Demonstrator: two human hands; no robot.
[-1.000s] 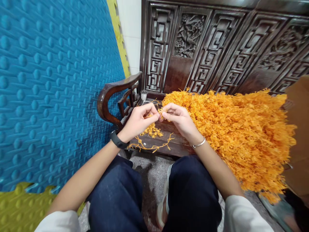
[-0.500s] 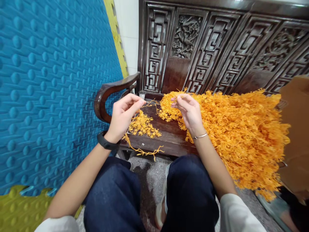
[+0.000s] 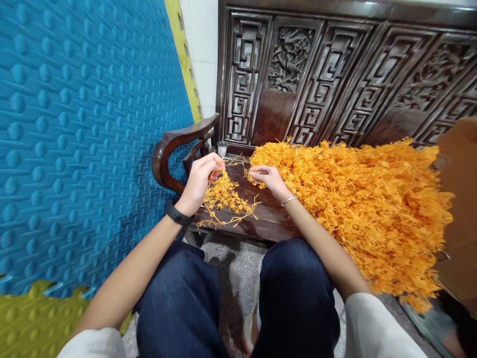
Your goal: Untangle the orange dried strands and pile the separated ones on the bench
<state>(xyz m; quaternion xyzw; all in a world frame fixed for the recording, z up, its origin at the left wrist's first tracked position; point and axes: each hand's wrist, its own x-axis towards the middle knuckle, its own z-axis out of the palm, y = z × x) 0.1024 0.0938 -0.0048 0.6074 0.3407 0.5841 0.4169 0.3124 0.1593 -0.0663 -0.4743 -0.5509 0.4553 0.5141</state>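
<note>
My left hand (image 3: 201, 180) is closed in a pinch over the left part of the wooden bench seat (image 3: 257, 211), with an orange plastic sprig (image 3: 222, 171) at its fingertips. Just below it lies a small heap of orange plastic flower sprigs (image 3: 229, 196), and a bare branching orange stem (image 3: 238, 219) sits near the seat's front edge. My right hand (image 3: 270, 180) has its fingers together at the left edge of the big pile of orange plastic sprigs (image 3: 365, 204). Whatever is between those fingertips is too small to make out.
A carved dark wooden backrest (image 3: 276, 114) rises behind the seat, and a curved armrest (image 3: 164, 154) stands at its left end. Blue foam matting (image 3: 82, 124) covers the left side. Brown cardboard (image 3: 460, 209) borders the pile at right.
My right hand has come down and left from a raised pinch to the pile's edge. The left hand has moved slightly right and turned inward; the bare stem has shifted on the seat.
</note>
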